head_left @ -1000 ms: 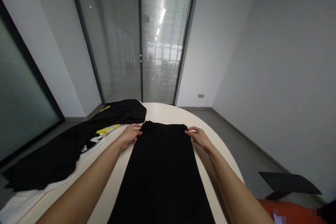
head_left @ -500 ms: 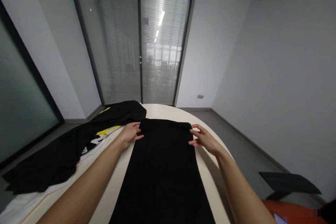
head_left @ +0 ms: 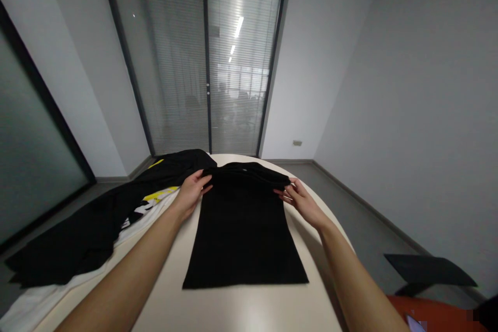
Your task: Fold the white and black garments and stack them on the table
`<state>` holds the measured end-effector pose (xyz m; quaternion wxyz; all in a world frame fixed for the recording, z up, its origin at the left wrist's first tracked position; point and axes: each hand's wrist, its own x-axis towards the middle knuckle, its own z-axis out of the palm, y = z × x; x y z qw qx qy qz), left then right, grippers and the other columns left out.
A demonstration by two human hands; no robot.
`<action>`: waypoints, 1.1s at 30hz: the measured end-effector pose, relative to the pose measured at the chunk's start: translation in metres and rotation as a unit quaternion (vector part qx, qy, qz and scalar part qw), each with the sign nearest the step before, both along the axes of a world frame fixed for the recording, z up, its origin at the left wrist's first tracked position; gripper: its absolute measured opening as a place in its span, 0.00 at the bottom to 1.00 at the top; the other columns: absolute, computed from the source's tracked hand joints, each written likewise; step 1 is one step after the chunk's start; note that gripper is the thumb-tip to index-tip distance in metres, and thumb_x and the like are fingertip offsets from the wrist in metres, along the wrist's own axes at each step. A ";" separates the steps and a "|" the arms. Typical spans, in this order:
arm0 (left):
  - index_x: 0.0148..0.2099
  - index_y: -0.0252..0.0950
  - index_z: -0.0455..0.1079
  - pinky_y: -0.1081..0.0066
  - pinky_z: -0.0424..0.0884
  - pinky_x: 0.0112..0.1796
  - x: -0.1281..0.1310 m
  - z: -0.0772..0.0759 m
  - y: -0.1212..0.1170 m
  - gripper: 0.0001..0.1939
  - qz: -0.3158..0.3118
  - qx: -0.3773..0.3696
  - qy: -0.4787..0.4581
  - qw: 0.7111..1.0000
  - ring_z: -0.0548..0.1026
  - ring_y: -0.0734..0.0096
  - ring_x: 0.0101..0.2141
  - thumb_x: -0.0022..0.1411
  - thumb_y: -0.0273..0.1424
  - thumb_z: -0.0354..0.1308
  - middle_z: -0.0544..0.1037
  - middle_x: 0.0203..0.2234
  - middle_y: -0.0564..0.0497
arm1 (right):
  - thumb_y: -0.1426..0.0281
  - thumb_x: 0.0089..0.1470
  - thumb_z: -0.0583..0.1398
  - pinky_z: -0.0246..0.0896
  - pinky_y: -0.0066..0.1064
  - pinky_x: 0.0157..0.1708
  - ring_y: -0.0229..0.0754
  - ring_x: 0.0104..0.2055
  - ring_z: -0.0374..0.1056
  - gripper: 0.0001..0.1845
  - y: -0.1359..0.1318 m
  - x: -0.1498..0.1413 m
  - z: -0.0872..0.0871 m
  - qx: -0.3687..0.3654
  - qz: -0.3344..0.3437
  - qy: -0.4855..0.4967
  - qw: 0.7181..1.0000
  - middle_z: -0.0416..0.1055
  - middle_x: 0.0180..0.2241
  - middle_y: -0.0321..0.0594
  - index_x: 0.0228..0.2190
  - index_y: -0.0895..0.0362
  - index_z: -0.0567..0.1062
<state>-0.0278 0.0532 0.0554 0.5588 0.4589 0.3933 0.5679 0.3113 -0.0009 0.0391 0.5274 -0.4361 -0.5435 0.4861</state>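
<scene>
An office room, dark-framed glass panels (head_left: pixel 171 72), slatted blinds (head_left: pixel 241 119), strip lights (head_left: pixel 239 27) glowing beyond, plain grey walls (head_left: pixel 428 104), a rounded desk (head_left: pixel 245 311).

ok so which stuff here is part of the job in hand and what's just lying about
In the job:
- black cloth, pinched at its far edge
- left hand and right hand, at its far corners
- table, under it

Just lying about:
- dark garment, at left
- white garment, beneath that
</scene>
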 end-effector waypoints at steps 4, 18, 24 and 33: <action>0.40 0.38 0.76 0.59 0.73 0.48 -0.010 0.004 -0.007 0.15 -0.065 0.013 0.019 0.998 0.74 0.64 0.45 0.49 0.33 0.69 0.78 0.41 0.50 | 0.56 0.57 0.62 0.60 0.50 0.57 0.49 0.54 0.71 0.17 -0.003 0.012 0.000 -0.041 0.062 0.039 0.996 0.70 0.51 0.39 0.43 0.49 0.66; 0.39 0.37 0.78 0.68 0.67 0.46 -0.062 -0.014 -0.049 0.11 -0.407 0.078 0.224 0.882 0.74 0.65 0.43 0.53 0.34 0.70 0.79 0.38 0.48 | 0.74 0.37 0.64 0.62 0.35 0.44 0.52 0.56 0.67 0.11 -0.020 0.033 0.008 -0.121 0.323 -0.069 0.936 0.66 0.60 0.54 0.24 0.57 0.66; 0.37 0.38 0.78 0.68 0.67 0.48 -0.054 -0.014 -0.059 0.10 -0.465 0.117 0.336 0.811 0.74 0.64 0.44 0.48 0.27 0.69 0.79 0.37 0.52 | 0.71 0.41 0.66 0.61 0.41 0.48 0.59 0.67 0.54 0.09 -0.026 0.031 0.017 -0.143 0.365 -0.170 0.904 0.66 0.59 0.58 0.25 0.58 0.70; 0.36 0.39 0.76 0.69 0.67 0.49 -0.051 0.003 -0.072 0.14 -0.454 0.110 0.410 0.783 0.75 0.63 0.46 0.48 0.40 0.71 0.79 0.42 0.52 | 0.51 0.48 0.67 0.62 0.39 0.50 0.51 0.50 0.72 0.22 -0.031 0.027 0.024 -0.128 0.319 -0.268 0.900 0.78 0.45 0.51 0.27 0.60 0.77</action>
